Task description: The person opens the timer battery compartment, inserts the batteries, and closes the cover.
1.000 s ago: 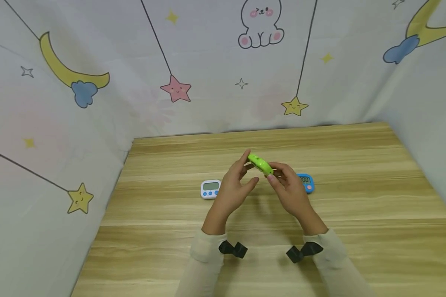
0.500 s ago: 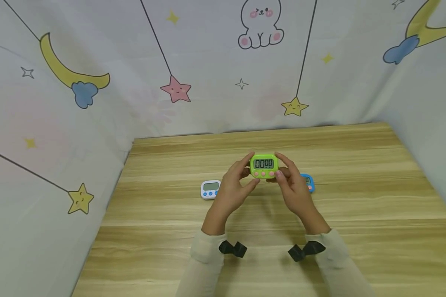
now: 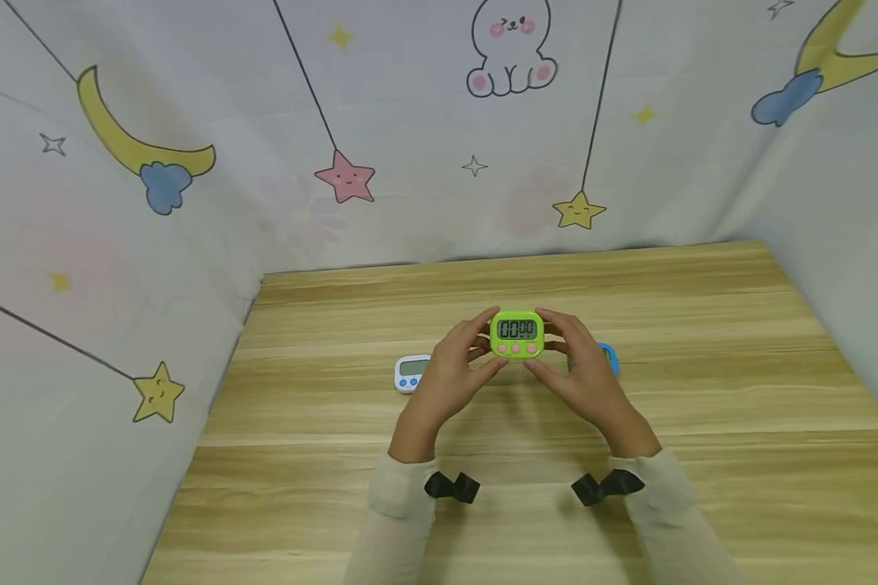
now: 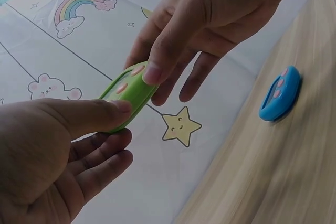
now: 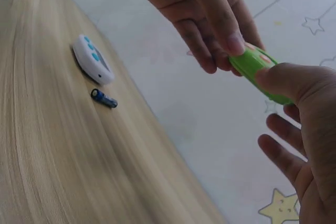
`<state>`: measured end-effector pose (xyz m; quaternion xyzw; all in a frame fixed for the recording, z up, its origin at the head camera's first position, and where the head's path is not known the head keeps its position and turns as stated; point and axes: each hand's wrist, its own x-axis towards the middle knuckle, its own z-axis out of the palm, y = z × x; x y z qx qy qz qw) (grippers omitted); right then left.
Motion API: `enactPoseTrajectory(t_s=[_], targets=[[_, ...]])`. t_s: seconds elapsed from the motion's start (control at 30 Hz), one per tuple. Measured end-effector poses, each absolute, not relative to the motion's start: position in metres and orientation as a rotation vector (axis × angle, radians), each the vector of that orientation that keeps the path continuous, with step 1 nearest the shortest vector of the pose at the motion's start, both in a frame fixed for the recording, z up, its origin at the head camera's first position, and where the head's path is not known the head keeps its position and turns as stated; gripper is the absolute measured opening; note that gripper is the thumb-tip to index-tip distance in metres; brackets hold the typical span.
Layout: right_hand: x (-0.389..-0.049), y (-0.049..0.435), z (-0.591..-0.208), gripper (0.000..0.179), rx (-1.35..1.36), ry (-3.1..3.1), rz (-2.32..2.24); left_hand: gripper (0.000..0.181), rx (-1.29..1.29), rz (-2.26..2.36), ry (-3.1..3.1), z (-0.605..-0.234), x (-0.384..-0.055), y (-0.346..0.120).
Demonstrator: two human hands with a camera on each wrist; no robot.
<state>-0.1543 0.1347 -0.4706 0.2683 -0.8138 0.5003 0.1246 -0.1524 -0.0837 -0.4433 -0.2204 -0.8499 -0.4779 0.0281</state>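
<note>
Held up above the table is a green digital timer, its screen reading 00 00 and pink buttons below it. My left hand pinches its left side, thumb at the lower corner and index finger at the upper one. On the opposite side my right hand pinches it the same way. In the left wrist view both thumbs press the lower edge of the timer. The right wrist view shows the timer edge-on between the two hands.
A white timer with blue buttons lies left of the hands, partly covered. Beside it is a small blue battery. A blue timer lies on the wooden table to the right. Printed cloth hangs behind.
The green timer was edge-on a second ago, then turned its screen toward the head camera. Since then it has lowered slightly, and the right thumb has moved from its front to the lower corner.
</note>
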Motion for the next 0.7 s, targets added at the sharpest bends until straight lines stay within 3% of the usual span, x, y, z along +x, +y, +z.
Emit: enactPoseTrajectory(t_s=[0.6,0.7], targets=[[-0.1574,0.1391,-0.4735,0.078,0.776,-2.52,1.076,0.07,-0.731,-1.391,-2.722,-0.4454,-0.1534,-0.0801],[-0.1546,0.1394,-0.4751,0.076,0.783,-2.556,1.077,0.078,-0.754,-1.389,-2.767,-0.4475,-0.1503,-0.0833]])
